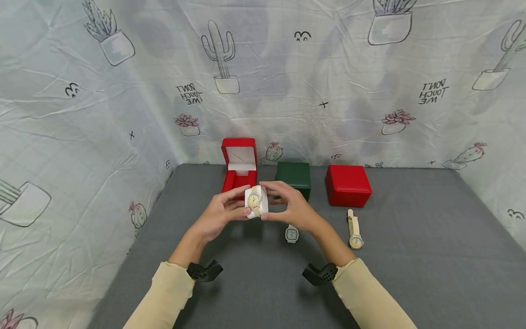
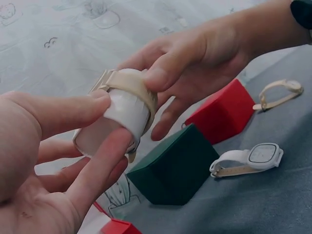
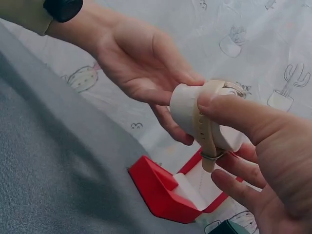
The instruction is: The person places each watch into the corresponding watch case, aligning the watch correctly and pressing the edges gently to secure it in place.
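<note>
White cushion point(image 1: 265, 201) and watch point(image 1: 254, 201), pinched in the fingers of our left hand point(image 1: 218, 217) and right hand point(image 1: 295, 206), sit above the table point(image 1: 250, 288), open red box point(image 1: 239, 142) at eleven o'clock; we should support both ends, strap point(image 3: 205, 139) flat.

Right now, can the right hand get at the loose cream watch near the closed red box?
Not straight off, probably: the right hand holds the white cushion with the left hand. If it lets go, likely yes: nothing covers the loose cream watch.
</note>
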`<move>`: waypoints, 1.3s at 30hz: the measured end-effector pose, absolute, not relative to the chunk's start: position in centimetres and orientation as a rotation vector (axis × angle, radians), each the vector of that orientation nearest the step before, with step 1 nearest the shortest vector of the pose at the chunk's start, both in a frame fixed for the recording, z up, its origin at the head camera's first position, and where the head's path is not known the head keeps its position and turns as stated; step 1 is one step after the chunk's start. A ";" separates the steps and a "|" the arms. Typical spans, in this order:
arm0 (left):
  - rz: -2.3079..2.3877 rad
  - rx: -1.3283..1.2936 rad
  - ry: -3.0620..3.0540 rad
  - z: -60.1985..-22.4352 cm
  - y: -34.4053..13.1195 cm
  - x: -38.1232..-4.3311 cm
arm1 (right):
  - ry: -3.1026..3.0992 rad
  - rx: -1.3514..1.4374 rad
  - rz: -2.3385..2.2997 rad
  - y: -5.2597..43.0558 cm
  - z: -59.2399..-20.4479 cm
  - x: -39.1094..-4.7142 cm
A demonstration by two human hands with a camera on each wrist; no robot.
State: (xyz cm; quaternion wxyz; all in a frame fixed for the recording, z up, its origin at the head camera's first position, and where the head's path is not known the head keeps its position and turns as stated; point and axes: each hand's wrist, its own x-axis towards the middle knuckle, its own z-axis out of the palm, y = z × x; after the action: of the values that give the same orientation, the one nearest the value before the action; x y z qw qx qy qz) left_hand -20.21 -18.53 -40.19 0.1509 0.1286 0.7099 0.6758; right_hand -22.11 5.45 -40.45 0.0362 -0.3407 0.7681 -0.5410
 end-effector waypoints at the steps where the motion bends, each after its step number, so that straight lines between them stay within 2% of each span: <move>1: 1.934 0.376 2.051 -40.2 -18.5 -20.2 | 2.359 -1.052 -1.658 5.3 -40.3 -22.1; 12: 1.918 0.331 2.153 -40.1 -17.5 -19.7 | 2.105 -0.864 -1.880 4.6 -42.3 -21.7; 22: 1.765 0.488 2.430 -40.1 -16.8 -19.2 | 2.067 -0.784 -2.059 4.2 -43.4 -21.6; 33: 1.656 0.546 2.483 -40.3 -17.3 -18.9 | 2.058 -0.744 -2.054 3.7 -44.3 -21.6; 39: 1.638 0.542 2.540 -41.4 -18.4 -19.9 | 2.113 -0.745 -2.000 2.8 -44.2 -21.6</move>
State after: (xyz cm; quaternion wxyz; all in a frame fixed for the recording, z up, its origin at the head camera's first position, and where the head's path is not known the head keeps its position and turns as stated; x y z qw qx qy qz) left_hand -19.92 -18.37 -41.45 0.0356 0.1763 0.8267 0.5331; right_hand -21.64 2.79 -44.23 0.0692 -0.2474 0.7019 -0.6644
